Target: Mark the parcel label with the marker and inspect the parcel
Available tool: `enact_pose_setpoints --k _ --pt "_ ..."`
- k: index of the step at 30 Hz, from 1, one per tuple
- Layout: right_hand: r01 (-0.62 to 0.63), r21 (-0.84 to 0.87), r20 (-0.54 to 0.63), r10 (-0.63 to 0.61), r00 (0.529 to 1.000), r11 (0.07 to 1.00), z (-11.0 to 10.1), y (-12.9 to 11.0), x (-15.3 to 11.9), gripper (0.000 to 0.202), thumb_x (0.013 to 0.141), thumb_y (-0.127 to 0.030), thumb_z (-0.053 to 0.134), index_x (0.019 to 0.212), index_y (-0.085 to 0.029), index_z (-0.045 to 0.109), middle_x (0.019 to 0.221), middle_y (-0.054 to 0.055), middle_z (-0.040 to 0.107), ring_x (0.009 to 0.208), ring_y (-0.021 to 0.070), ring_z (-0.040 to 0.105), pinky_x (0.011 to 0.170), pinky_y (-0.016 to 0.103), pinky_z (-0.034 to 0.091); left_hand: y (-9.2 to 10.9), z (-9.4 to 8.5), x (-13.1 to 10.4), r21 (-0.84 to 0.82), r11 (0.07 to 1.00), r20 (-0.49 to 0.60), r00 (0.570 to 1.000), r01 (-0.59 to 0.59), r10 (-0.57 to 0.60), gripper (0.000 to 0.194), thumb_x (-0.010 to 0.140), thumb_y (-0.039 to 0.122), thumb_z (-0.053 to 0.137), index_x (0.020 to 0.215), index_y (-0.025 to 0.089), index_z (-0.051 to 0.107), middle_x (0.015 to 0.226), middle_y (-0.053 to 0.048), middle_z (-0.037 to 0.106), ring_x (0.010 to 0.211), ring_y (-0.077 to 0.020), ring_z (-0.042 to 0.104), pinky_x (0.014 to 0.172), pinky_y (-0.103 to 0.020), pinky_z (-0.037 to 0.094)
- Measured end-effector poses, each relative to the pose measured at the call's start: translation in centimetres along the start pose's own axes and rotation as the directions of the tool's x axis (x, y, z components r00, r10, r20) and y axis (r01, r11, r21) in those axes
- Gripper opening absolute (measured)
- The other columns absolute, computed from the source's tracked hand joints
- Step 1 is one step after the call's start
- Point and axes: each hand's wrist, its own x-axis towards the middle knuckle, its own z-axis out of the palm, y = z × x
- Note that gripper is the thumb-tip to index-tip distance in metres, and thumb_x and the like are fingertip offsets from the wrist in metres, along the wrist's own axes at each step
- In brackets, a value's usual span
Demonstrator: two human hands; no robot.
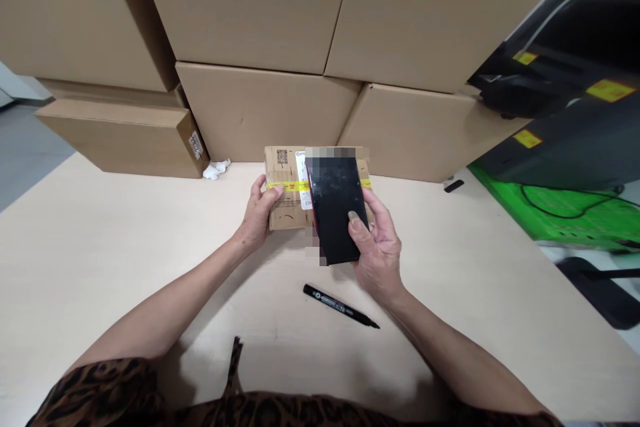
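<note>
Over the pale table (125, 233), a taped parcel (291, 208) is held at its left edge by the left grip (257, 217); a black phone (334, 203), clasped in the right grip (380, 250), partly covers it; a marker (341, 307) lies nearer the person.

Hands: 2 tot., L hand (256, 215) + R hand (381, 250). Smartphone (337, 207): 1. Cardboard parcel (291, 215): 1, w/ 1 yel. tape strip (297, 185), 1 wht label (301, 177), 1 QR code (283, 157) visible. Blk marker pen (341, 307): 1. Sm. blk pc (454, 185): 1. Lg cartons, min. 5: upper L carton (70, 13), upper mid carton (245, 7), upper R carton (415, 13), lower mid carton (265, 110), lower R carton (415, 130). Flat carton (120, 143), L side: 1; edge behind, can't tell if separate box. Wht tissue (216, 169): no. of pcs unclear. Yel. stickers (611, 90), R side: 3. Blk stand base (603, 290): 1. Tabletop (125, 233): 1.
</note>
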Motion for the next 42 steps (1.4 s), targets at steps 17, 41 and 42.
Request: enact_pose_setpoints --k 17,41,42 --pt "-0.006 -0.044 -0.003 0.006 1.000 0.999 -0.4 0.1 0.3 0.062 0.097 -0.059 0.082 0.151 -0.033 0.066 0.167 0.009 0.064 0.147 0.0347 0.068 0.118 0.054 0.062 0.1 0.1 -0.2 0.021 1.000 0.017 1.000 0.003 -0.003 0.123 0.068 0.054 0.096 0.169 0.020 0.035 0.133 -0.017 0.078 0.124 -0.0425 0.076 0.107 -0.060 0.062" --pt "0.107 0.096 -0.451 -0.053 0.891 0.990 -4.0 -2.9 6.8 0.053 0.070 -0.058 0.099 0.096 -0.024 0.067 0.089 -0.002 0.074 0.066 0.0125 0.069 0.047 0.021 0.051 -0.1 -0.4 0.0 0.024 1.000 0.028 1.000 -0.010 0.009 0.122 0.072 0.054 0.096 0.174 0.026 0.035 0.136 -0.016 0.077 0.126 -0.0437 0.075 0.110 -0.062 0.061" --pt "0.094 0.102 -0.474 -0.035 0.880 0.990 -4.7 -3.0 7.4 0.056 0.065 -0.057 0.101 0.091 -0.023 0.065 0.082 -0.003 0.071 0.060 0.0102 0.063 0.041 0.018 0.042 -0.1 -0.4 0.0 0.027 1.000 0.029 0.999 -0.014 0.014 0.121 0.072 0.054 0.096 0.173 0.026 0.035 0.137 -0.016 0.077 0.127 -0.0434 0.075 0.110 -0.062 0.061"
